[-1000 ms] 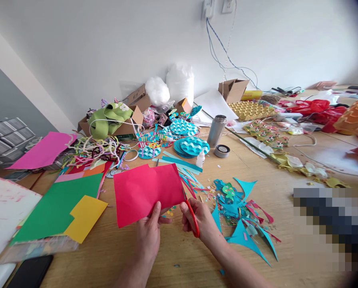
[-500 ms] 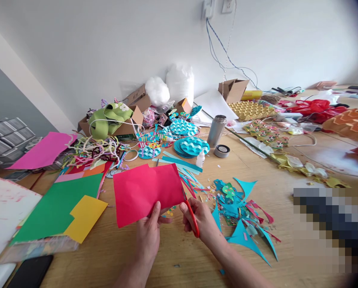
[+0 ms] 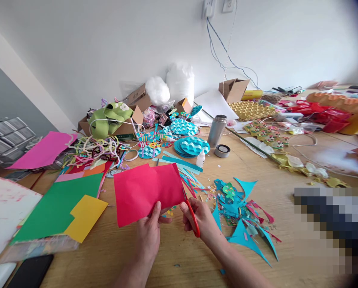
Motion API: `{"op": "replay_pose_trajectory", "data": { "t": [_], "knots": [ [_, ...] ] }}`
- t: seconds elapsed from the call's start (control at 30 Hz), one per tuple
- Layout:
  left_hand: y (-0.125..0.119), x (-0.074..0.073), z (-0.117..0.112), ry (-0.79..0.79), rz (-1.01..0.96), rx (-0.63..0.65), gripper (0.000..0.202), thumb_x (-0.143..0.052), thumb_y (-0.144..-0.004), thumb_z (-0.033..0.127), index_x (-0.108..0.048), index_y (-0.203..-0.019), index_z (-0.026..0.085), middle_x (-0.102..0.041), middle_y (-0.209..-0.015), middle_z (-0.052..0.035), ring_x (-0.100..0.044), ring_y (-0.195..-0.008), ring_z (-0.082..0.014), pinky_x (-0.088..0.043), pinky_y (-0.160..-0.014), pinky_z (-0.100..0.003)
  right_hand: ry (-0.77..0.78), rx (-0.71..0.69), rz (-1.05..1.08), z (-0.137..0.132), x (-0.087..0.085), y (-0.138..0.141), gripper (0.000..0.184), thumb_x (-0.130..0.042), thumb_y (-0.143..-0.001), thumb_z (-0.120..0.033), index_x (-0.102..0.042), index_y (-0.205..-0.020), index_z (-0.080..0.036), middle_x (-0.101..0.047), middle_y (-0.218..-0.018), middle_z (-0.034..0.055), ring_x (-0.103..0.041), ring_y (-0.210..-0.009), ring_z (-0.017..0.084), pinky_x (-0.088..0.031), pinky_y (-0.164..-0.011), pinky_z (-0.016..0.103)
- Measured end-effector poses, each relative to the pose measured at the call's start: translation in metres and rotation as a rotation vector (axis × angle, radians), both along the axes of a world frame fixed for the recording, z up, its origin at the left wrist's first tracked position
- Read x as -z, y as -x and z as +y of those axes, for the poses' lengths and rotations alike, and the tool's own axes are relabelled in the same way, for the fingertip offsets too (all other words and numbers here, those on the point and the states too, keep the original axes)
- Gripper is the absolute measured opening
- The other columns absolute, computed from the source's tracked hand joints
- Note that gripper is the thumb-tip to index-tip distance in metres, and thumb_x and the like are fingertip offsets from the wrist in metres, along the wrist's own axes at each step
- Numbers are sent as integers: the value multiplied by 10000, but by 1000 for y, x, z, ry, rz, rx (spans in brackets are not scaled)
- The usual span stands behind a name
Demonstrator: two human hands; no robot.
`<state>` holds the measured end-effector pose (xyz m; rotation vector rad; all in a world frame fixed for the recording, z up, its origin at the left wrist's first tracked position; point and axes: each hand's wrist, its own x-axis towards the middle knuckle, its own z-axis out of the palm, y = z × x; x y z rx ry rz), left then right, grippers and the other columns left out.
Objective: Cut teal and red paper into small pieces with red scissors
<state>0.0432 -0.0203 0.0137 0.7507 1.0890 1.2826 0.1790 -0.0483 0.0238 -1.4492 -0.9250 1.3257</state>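
A sheet of red paper [image 3: 146, 192] is held up above the table by my left hand [image 3: 152, 226], thumb on top and fingers underneath. The sheet has a small step in its top edge. My right hand [image 3: 198, 218] is closed around the red handles of a pair of scissors [image 3: 193, 220]. The blades lie along the paper's right edge; how far they are apart is hard to see. Just beyond them are thin red and blue paper strips [image 3: 191, 182]. Blue paper offcuts [image 3: 245, 236] lie in a pile to the right of my right hand.
Green paper [image 3: 56, 204] and yellow paper [image 3: 87, 216] lie at the left, near a dark phone [image 3: 30, 272]. Behind the hands stand a small white bottle [image 3: 200, 159], a metal flask [image 3: 217, 132] and wavy blue discs [image 3: 191, 147]. Orange corrugated material [image 3: 343, 106] is at the far right.
My hands, the red paper and the scissors have barely moved. At the far right, the orange corrugated material has shifted back, away from the front.
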Motion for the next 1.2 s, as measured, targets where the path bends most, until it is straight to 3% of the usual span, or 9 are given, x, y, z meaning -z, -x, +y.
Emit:
{"op": "replay_pose_trajectory", "data": {
  "t": [0.23, 0.57, 0.87, 1.03, 1.2],
  "knots": [
    [-1, -1, 0, -8, -11, -4, 582, -720, -648, 339, -519, -1170, 178, -659, -1049, -88, -673, -770, -227, -523, -480, -229, 27, 12, -27, 0, -5, 1, 463, -617, -661, -584, -348, -611, -210, -492, -392, -65, -478, -294, 83, -281, -290, 148],
    [0, 0, -1, -17, 11, 12, 407, -709, -653, 358, -610, -996, 163, -684, -959, -78, -671, -798, -251, -525, -487, -236, 73, 37, 0, 0, -7, 4, 502, -607, -633, -635, -325, -620, -219, -441, -341, -90, -446, -263, 79, -251, -267, 143],
    [0, 0, 0, 11, 6, -9, 481, -737, -615, 355, -598, -1030, 156, -677, -989, -85, -676, -734, -236, -514, -463, -232, 21, 2, -1, 2, 1, -2, 453, -622, -679, -567, -353, -626, -207, -529, -397, -57, -505, -306, 91, -308, -290, 148],
    [-1, -1, 0, 1, -17, -51, 602, -746, -611, 329, -532, -1155, 183, -666, -1024, -82, -674, -724, -219, -507, -439, -220, 15, -36, 14, 2, 3, -3, 421, -617, -698, -543, -376, -637, -203, -531, -398, -57, -513, -315, 100, -316, -299, 155],
    [-1, 0, 1, -1, -18, -19, 573, -727, -639, 337, -531, -1158, 192, -671, -1013, -67, -671, -748, -212, -521, -470, -225, 8, -42, 16, 0, 1, -4, 414, -603, -707, -545, -387, -639, -199, -536, -418, -54, -523, -336, 102, -341, -330, 166]
  ]
}}
